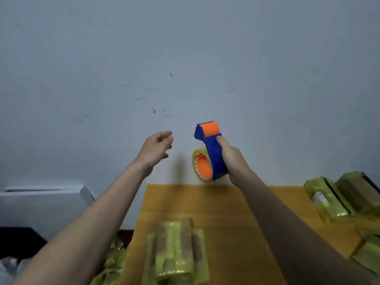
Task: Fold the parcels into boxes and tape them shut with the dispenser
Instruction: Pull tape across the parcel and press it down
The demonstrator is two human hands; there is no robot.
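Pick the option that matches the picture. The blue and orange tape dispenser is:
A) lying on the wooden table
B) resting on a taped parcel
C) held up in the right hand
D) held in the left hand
C: the right hand grips the handle of the tape dispenser and holds it up in front of the wall, above the table, while the left hand is open and holds nothing.
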